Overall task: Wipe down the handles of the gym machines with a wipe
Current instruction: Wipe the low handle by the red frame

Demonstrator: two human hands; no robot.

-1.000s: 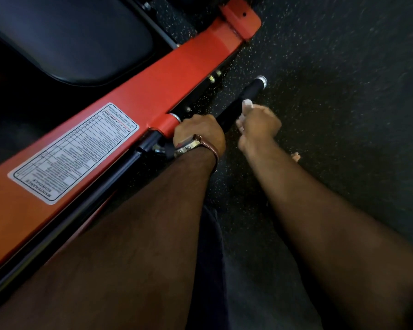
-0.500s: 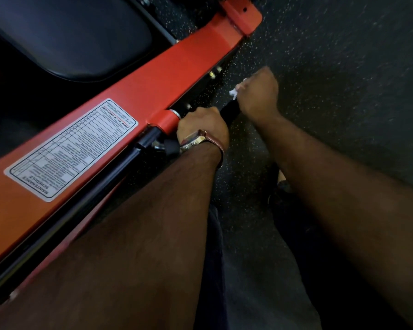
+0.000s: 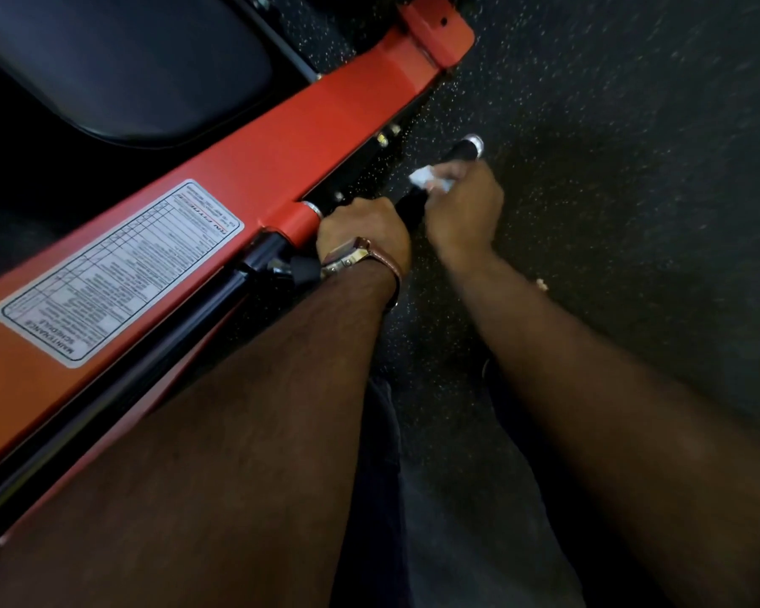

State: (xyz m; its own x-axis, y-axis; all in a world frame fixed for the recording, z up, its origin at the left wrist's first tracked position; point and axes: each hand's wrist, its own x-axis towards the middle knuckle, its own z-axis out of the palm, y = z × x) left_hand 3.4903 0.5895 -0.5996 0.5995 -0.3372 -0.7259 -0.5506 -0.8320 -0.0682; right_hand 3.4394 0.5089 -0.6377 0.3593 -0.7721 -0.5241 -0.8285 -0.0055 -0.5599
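Partly crumpled white wipe (image 3: 428, 179) on black handle (image 3: 413, 204)

dark speckled rubber floor (image 3: 610, 125) carries the red machine frame (image 3: 281, 138).

Glossy red frame (image 3: 281, 138), seemingly metal.

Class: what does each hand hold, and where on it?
Left hand grips the black handle at its inner end; right hand holds the white wipe wrapped around it, farther out.
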